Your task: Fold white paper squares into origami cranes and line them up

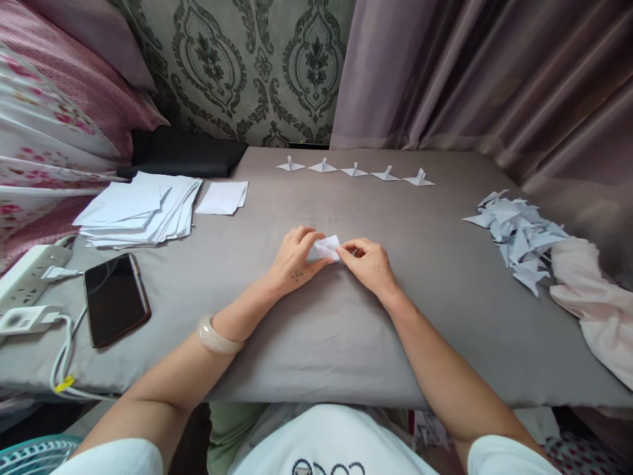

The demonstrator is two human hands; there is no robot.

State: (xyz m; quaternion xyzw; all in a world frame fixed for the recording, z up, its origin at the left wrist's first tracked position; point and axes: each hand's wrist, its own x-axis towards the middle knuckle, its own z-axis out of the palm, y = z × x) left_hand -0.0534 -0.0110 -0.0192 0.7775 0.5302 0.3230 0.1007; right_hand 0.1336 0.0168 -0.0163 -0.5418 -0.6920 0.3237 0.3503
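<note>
A small folded piece of white paper is between my two hands, just above or on the middle of the cloth-covered table. My left hand grips its left side, thumb along the near edge and fingers behind. At its right edge, my right hand pinches the paper between thumb and forefinger, with the other fingers curled in. Beyond my hands, several folded paper cranes stand in a row near the table's far edge.
White sheets are stacked at left, beside a smaller paper pile. A phone, a power strip and cables lie at near left. Folded paper pieces are heaped at right against a pale cloth.
</note>
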